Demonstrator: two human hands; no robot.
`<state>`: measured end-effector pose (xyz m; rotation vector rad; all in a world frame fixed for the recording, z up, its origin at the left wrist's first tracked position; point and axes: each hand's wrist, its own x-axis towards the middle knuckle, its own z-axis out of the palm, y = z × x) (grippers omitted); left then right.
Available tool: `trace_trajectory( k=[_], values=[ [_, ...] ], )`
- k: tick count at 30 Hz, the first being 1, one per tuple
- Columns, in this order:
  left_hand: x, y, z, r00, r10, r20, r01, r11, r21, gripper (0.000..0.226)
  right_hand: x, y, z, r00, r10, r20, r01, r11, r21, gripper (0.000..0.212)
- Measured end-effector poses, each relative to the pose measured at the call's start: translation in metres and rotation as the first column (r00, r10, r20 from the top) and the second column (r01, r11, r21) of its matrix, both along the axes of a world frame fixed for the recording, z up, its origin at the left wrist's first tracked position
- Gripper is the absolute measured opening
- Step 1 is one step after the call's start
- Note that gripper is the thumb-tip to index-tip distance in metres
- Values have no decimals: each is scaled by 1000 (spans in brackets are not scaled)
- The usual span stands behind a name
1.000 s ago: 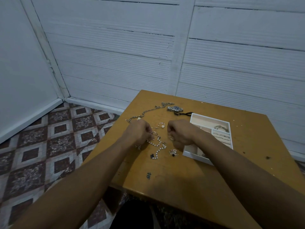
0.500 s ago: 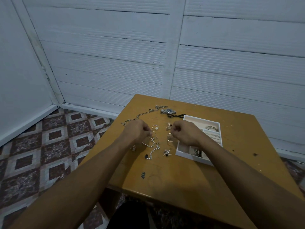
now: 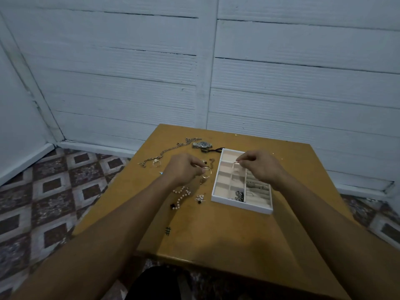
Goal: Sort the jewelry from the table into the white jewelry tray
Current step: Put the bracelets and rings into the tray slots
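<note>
Head view, looking down at your 2 hands over a small wooden table point(image 3: 216, 230). Your right hand point(image 3: 262, 167) is closed in a fine pinch, thumb against forefinger, on a thin hoop earring point(image 3: 235, 166) that hangs from your fingertips. It sits above the upper compartments of the white jewelry tray point(image 3: 242, 202), probably so the hoop can be lowered into 1 of the small square cells without snagging a divider. Which cell it is over cannot be told exactly.

Your left hand point(image 3: 184, 169) is curled beside the tray's left edge, fingertips pinched on a second gold-coloured hoop point(image 3: 206, 172). Whether that hoop is lifted or touching the table is unclear. Holding it there likely keeps the pair ready to go in together.

The tray lies on the right half of the table. Its right column of ridged slots already has a few small pieces in it, and a dark cluster point(image 3: 239, 195) rests in a near cell.

Unsorted jewelry remains on the table left of the tray: a pearl bead strand point(image 3: 181, 194) near your left wrist, a small silver charm point(image 3: 200, 198) just beside the tray's near corner, a long chain point(image 3: 167, 151) running toward the far edge, a wristwatch point(image 3: 202, 145) and a dark cord point(image 3: 213, 150) at the tray's far corner.

By this layout, sorting is partway done.
</note>
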<state>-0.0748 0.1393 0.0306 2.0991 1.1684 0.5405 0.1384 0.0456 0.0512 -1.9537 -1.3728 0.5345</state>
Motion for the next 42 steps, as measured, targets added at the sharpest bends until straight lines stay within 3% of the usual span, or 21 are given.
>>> trace_trajectory(
  k=[7,17,27,35,42],
  values=[
    [34,3,8,997,-69,24,69,997,-26,19,51,0,-4,988,-148,-51,150,988,23,10],
    [80,18,3,992,-99,76,107,990,-97,16,93,19,-29,975,-213,63,215,976,-27,10],
    [104,30,-7,990,-91,108,109,979,-174,12,107,40,-44,979,-85,187,101,992,-76,9],
    [104,33,-10,989,-87,121,109,975,-192,9,105,43,-47,853,74,517,31,981,-191,16],
    [106,33,-9,990,-73,120,95,976,-194,12,104,45,-44,815,94,571,30,979,-203,18]
  ],
)
